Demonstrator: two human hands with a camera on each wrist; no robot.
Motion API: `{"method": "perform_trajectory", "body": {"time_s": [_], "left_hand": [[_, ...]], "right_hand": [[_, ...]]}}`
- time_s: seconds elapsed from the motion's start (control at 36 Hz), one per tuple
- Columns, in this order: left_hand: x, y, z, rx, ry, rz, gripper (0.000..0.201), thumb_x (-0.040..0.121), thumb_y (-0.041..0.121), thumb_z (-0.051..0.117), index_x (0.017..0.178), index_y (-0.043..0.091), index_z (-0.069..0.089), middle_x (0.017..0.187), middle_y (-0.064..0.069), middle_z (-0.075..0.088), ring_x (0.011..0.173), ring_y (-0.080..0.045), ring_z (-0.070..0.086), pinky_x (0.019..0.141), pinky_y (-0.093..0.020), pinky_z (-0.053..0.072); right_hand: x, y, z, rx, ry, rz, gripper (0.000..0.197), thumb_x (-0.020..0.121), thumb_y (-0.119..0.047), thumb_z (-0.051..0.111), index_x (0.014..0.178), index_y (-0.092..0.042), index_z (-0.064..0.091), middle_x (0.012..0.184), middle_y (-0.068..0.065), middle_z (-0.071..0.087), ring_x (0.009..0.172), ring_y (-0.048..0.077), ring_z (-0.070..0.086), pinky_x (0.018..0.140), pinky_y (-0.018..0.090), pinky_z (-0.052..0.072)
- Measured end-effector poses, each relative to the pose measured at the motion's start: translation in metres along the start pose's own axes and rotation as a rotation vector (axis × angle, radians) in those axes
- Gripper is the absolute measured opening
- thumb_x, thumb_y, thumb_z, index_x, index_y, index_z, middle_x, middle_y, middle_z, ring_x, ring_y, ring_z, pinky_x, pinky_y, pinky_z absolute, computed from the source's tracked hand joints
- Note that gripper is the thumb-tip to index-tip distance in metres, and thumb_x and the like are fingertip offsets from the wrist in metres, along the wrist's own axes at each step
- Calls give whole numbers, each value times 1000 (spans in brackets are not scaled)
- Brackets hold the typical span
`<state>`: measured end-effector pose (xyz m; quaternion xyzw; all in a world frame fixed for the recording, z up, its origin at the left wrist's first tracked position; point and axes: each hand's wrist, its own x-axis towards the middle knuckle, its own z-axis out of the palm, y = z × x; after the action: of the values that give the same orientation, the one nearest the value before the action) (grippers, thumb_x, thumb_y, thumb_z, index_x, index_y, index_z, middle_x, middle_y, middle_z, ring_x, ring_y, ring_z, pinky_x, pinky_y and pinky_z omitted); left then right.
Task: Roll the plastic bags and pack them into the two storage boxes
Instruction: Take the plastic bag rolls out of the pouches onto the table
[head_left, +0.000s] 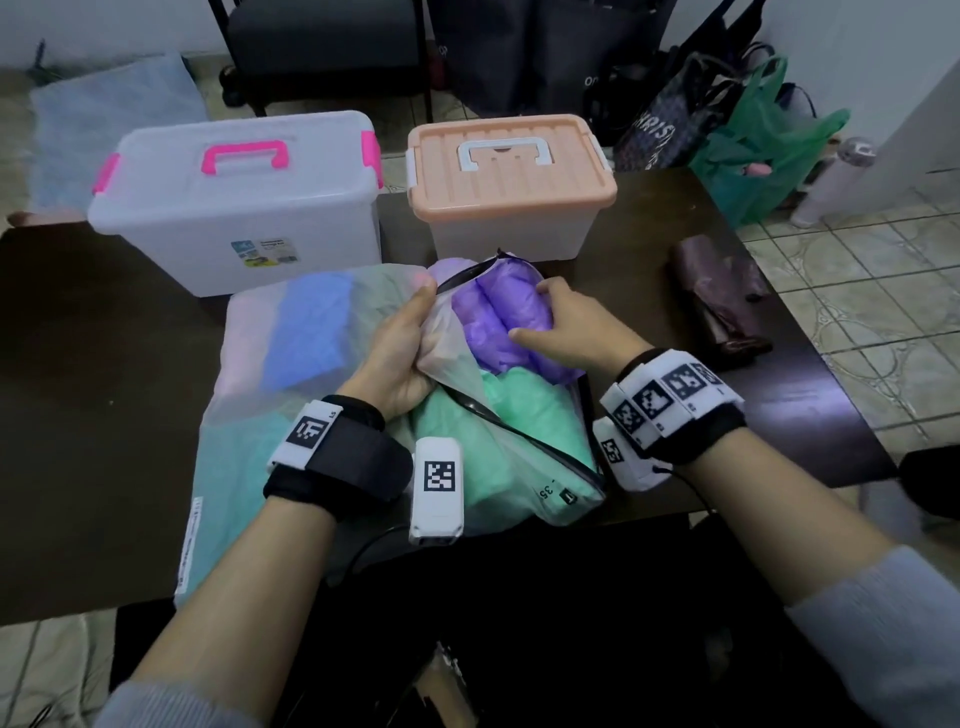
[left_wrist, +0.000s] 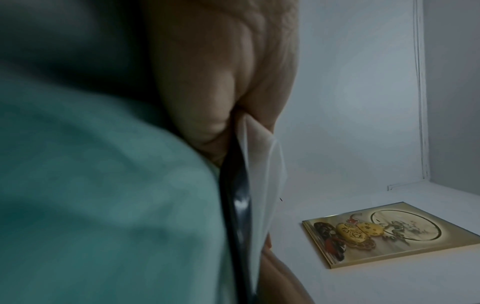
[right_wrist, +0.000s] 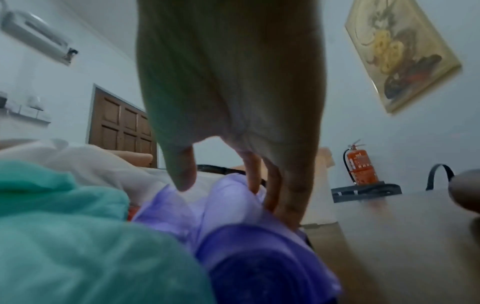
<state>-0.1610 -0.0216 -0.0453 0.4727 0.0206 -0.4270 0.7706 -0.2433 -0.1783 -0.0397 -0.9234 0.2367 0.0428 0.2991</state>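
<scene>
Left hand (head_left: 402, 348) clenches the flap of the zip pouch (head_left: 311, 364), holding it open on the table (head_left: 104, 364). Right hand (head_left: 563, 325) grasps the purple rolls (head_left: 498, 322) inside; their long axes run toward the shut boxes (head_left: 509, 182), green rolls (head_left: 483, 441) nearer the person.

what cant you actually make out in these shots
- Head view: contents of the two lidded storage boxes, hidden by frosted walls and lids.
- Left wrist view: left hand fingers, blurred and cut off by the pouch flap.
- Head view: pouch label text, too small.
</scene>
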Motion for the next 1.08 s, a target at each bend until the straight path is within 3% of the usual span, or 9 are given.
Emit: {"method": "perform_trajectory", "body": {"time_s": [0.08,0.22,0.42,0.53,0.64,0.72,0.86,0.97,1.08], "left_hand": [[0,0,1,5,25,0,42,100,33,41,124,1,55,131,-21,54,118,-26,54,103,-38,44],[1,0,-1,-14,-22,24,34,102,27,37,107,4,60,90,-8,73,81,-16,71,74,-29,58],[3,0,-2,-63,10,58,30,101,24,39,106,5,62,85,-6,72,73,-12,70,72,-25,58],[2,1,-1,-82,28,85,26,101,22,40,97,7,61,71,-2,72,61,-9,68,57,-22,55],[3,0,-2,-94,47,93,25,101,22,41,96,7,60,73,-2,71,62,-8,67,60,-21,56],[2,1,-1,-97,46,91,25,101,23,41,96,8,60,74,-1,71,63,-7,67,63,-20,57],[-1,1,2,-105,39,99,24,101,21,41,94,9,60,69,0,71,60,-6,67,58,-20,55],[-3,3,3,-115,44,91,23,101,21,41,95,8,59,68,0,71,60,-7,68,56,-20,55],[-6,3,7,-113,41,87,27,102,21,37,92,8,58,63,0,70,55,-7,67,52,-19,53]], "right_hand": [[4,-1,3,10,21,43,59,84,-31,65,130,-4,42,127,15,55,116,30,53,84,28,39],[6,7,4,93,8,158,34,73,-42,69,85,-11,60,78,2,58,71,17,55,54,26,36],[-19,26,-18,646,-22,172,17,78,-21,63,62,-15,60,57,-3,58,54,11,48,50,21,38],[-26,46,-48,637,58,243,34,52,-38,66,70,-10,68,75,8,66,69,21,57,68,33,41],[-21,64,-68,214,439,310,50,66,-52,63,89,-8,67,86,12,60,81,24,54,69,28,35],[-10,74,-74,68,578,405,70,58,-63,53,92,-3,64,93,20,61,94,37,57,75,38,43],[8,97,-69,-51,461,579,80,67,-63,59,115,2,58,125,25,51,120,44,45,104,60,29],[15,109,-51,-134,365,585,82,76,-48,66,135,2,37,145,22,22,135,43,24,111,58,18],[16,109,-38,-214,335,566,79,79,-45,66,138,-4,33,150,17,15,140,41,12,114,54,7]]}}
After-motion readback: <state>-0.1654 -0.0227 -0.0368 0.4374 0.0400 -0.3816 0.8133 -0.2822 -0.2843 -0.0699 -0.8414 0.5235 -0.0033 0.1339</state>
